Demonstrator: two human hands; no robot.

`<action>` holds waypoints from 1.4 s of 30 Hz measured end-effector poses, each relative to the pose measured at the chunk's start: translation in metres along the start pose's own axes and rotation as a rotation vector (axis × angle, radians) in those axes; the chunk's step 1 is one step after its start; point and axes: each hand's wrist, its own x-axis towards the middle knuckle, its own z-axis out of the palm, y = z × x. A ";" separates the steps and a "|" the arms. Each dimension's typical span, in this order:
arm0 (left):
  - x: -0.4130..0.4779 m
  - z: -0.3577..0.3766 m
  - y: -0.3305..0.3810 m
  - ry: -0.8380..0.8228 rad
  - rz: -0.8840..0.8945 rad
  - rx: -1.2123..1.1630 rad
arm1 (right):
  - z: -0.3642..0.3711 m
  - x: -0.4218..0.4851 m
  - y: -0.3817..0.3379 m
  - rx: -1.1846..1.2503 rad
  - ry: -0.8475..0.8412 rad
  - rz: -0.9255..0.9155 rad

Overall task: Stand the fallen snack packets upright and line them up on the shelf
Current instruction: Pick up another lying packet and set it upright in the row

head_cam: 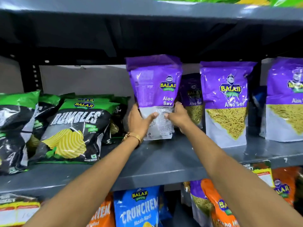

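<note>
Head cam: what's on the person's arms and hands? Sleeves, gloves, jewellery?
Both forearms are bare, with no sleeves in view and no gloves. The left hand has a gold-coloured metal bracelet at the wrist. The right hand shows what looks like a thin ring on one finger; it is too small to tell more.

The small print on the white lower part of the held purple Aloo Sev packet [155, 97] is too blurred to be read. A darker purple packet [191, 99] behind it is half hidden. The rightmost purple packet [286, 99] is cut off by the edge.
</note>
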 end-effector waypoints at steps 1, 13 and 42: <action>0.003 0.005 -0.003 0.008 -0.005 -0.011 | 0.002 0.007 0.002 -0.003 0.008 0.011; 0.022 0.013 -0.053 -0.102 0.003 0.181 | 0.036 0.061 0.091 0.084 -0.056 0.036; 0.015 0.015 -0.061 -0.395 -0.278 -0.191 | 0.019 0.025 0.070 0.055 0.419 -0.137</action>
